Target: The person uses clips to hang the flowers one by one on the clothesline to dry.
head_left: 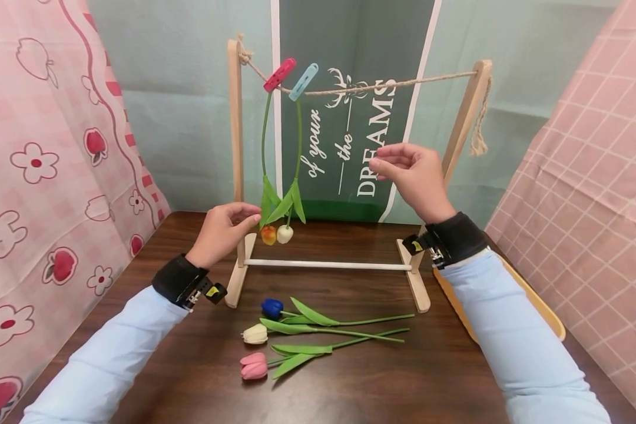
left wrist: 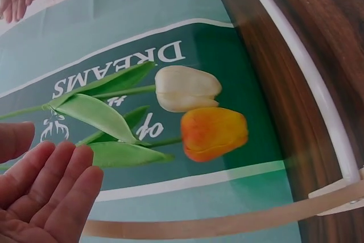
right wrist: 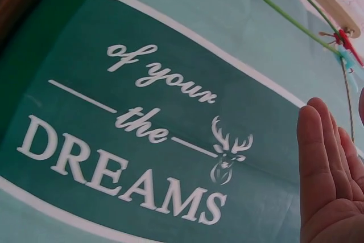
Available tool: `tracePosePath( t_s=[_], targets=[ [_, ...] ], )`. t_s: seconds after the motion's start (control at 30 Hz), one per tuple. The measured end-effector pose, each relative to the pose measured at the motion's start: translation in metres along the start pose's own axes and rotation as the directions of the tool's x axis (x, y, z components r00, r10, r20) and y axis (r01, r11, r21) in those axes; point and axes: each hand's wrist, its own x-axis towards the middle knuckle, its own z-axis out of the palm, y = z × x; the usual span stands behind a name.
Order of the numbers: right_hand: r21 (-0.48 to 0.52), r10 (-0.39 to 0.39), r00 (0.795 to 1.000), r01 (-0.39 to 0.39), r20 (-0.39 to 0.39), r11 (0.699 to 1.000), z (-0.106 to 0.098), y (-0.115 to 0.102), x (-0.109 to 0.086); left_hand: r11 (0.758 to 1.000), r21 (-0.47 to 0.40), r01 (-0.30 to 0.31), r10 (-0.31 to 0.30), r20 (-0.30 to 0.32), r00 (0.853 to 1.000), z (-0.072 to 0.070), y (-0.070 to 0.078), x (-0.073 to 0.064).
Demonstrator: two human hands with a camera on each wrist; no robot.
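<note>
Two artificial tulips hang head-down from a rope (head_left: pixel 371 88) on a wooden frame. A red clothespin (head_left: pixel 280 75) clips the stem of the orange tulip (head_left: pixel 268 235), and a light blue clothespin (head_left: pixel 304 82) clips that of the white tulip (head_left: pixel 285 234). My left hand (head_left: pixel 224 229) is beside the orange tulip's leaves, its fingers loosely extended and nothing in them. In the left wrist view both blooms (left wrist: pixel 214 134) hang past the fingertips. My right hand (head_left: pixel 412 176) hovers below the rope at the right, fingers relaxed and holding nothing.
On the table (head_left: pixel 191 365) lie a blue tulip (head_left: pixel 272 308), a cream tulip (head_left: pixel 255 334) and a pink tulip (head_left: pixel 254 366), stems pointing right. A white bar (head_left: pixel 323 265) joins the frame's feet. A yellow tray (head_left: pixel 553 323) sits partly behind my right forearm.
</note>
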Motion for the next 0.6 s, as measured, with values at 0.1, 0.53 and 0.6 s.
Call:
tracePosePath(
  t_s=[0.1,0.53,0.6],
  targets=[
    [0.007,0.013,1.0,-0.013,-0.009,1.0,-0.006,0.009,-0.007,1.0,0.004,0.006,-0.006,-0.006,1.0,0.0,-0.002,-0.004],
    [-0.031,0.044,0.998,-0.046,-0.041,0.998,-0.036,0.036,-0.039,0.996,0.087,-0.032,0.037,-0.06,0.998,0.0,-0.021,-0.021],
    [-0.039,0.054,0.998,-0.055,-0.042,0.998,-0.041,0.04,-0.043,0.994,0.102,-0.036,0.043,-0.07,0.997,-0.001,-0.026,-0.024]
  ],
)
